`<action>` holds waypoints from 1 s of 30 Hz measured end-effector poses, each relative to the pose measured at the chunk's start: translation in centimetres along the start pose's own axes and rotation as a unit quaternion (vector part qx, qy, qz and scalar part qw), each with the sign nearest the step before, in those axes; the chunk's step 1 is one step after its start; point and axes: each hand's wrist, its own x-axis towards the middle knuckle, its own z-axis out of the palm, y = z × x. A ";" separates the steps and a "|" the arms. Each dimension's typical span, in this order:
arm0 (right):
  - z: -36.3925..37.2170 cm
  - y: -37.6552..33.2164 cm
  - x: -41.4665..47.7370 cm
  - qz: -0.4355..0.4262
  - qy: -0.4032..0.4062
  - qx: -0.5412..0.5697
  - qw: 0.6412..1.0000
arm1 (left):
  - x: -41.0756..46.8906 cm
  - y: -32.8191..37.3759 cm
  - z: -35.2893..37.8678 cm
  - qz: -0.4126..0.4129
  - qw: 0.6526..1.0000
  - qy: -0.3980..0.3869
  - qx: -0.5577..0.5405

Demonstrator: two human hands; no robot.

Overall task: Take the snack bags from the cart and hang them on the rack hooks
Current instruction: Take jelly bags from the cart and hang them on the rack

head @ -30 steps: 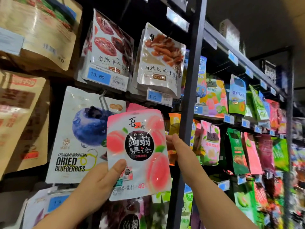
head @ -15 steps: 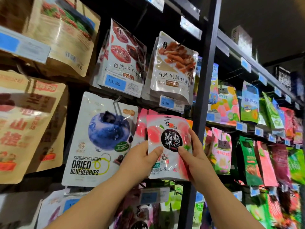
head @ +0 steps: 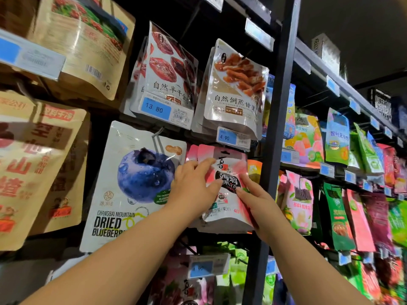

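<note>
The pink peach jelly bag [head: 232, 167] is up against the rack, just right of the dried blueberries bag [head: 141, 172] and below the 4.90 price tag [head: 228, 137]. The left hand [head: 193, 188] pinches its upper left. The right hand [head: 264, 210] grips its lower right edge.
</note>
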 end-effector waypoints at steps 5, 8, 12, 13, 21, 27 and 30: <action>-0.1 -0.2 0.3 0.026 -0.012 -0.032 0.999 | 1.1 0.5 0.2 -0.021 0.999 -0.031 0.034; -0.2 -0.2 0.4 0.025 -0.013 -0.035 0.999 | 2.2 0.5 0.3 -0.003 0.999 -0.035 0.038; -0.5 -0.1 0.6 0.017 -0.009 -0.022 1.000 | 3.5 0.9 0.4 0.017 0.998 -0.047 0.039; -0.6 -0.1 0.6 0.014 -0.006 -0.015 1.000 | 3.7 0.9 0.4 0.019 0.998 -0.044 0.038; -0.6 0.3 1.2 0.014 0.014 -0.005 1.000 | 4.7 0.2 1.1 0.035 0.998 -0.007 0.056; -0.8 0.4 1.7 0.015 0.022 -0.017 0.999 | 5.5 -0.2 1.4 0.034 0.997 -0.012 0.071; -0.7 0.7 2.2 0.026 0.035 -0.042 0.998 | 5.9 -0.5 1.8 0.020 0.996 -0.031 0.085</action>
